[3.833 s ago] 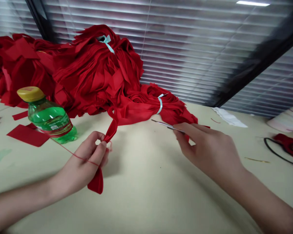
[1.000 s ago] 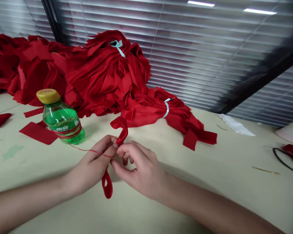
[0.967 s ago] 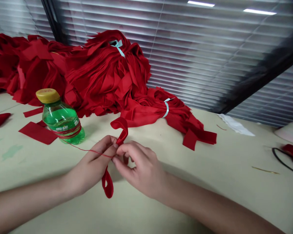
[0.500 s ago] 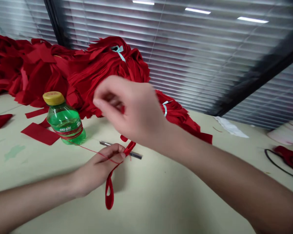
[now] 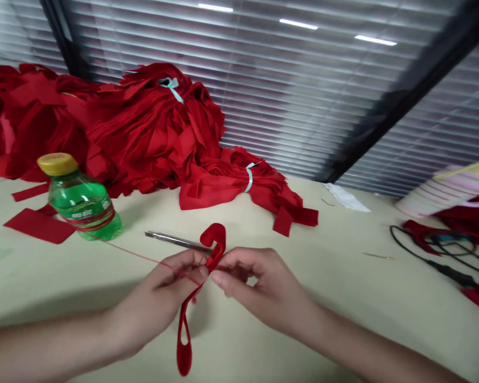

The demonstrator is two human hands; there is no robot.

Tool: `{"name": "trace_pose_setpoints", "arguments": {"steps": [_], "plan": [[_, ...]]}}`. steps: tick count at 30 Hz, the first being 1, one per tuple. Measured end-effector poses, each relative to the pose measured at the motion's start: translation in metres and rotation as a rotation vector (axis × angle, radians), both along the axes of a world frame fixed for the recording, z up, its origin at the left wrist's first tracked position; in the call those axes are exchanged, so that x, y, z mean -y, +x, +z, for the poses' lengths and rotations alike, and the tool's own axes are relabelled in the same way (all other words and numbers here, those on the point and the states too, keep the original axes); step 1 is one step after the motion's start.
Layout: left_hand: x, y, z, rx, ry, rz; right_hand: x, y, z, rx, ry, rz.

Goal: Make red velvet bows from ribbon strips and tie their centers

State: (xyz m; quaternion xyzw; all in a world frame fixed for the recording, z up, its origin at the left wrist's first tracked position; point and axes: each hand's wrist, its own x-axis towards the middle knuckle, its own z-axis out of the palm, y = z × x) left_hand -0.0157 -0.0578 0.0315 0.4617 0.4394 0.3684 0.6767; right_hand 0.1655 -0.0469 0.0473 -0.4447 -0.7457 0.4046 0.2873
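My left hand (image 5: 173, 290) pinches a looped strip of red ribbon (image 5: 216, 242) between thumb and fingers. One loop curls above the grip, and a longer loop hangs below it toward the table. A thin red thread (image 5: 133, 254) stretches from the left hand to a green bottle (image 5: 83, 205) with a yellow cap, where more thread is wound around the lower body. At the ribbon's right edge, my right hand (image 5: 259, 282) has thumb and forefinger closed; what lies between them is hidden. Behind the ribbon lies a slim metal tool (image 5: 175, 240), its right end covered.
Heaps of red fabric pieces (image 5: 143, 133) line the back by the blinds, one smaller bundle (image 5: 231, 181) tied with pale blue ribbon. Flat red pieces (image 5: 40, 226) lie by the bottle. At right are a white scrap (image 5: 345, 197), a black cable (image 5: 419, 255) and a pale thread-wound cone (image 5: 431, 194).
My right hand has come down from above the ribbon to its right edge. The view has shifted, so the bottle and fabric appear farther left. The left hand keeps its hold on the ribbon.
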Motion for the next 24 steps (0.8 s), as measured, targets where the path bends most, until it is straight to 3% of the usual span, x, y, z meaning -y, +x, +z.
{"name": "trace_pose_setpoints", "arguments": {"steps": [4,9,15,19,24], "plan": [[0.001,0.024,0.001,-0.065,0.001,-0.032,0.01,0.013,-0.004,-0.113,0.039,-0.058],[-0.003,0.046,-0.002,0.01,-0.011,-0.02,0.017,0.036,-0.009,-0.158,0.019,-0.142],[-0.004,0.053,-0.009,-0.061,0.068,-0.064,0.015,0.038,-0.027,-0.286,-0.242,-0.268],[-0.005,0.052,-0.011,-0.07,0.158,-0.088,0.014,0.03,-0.034,-0.402,-0.281,-0.23],[-0.005,0.051,-0.012,-0.048,0.135,-0.116,0.017,0.03,-0.038,-0.436,-0.29,-0.167]]}}
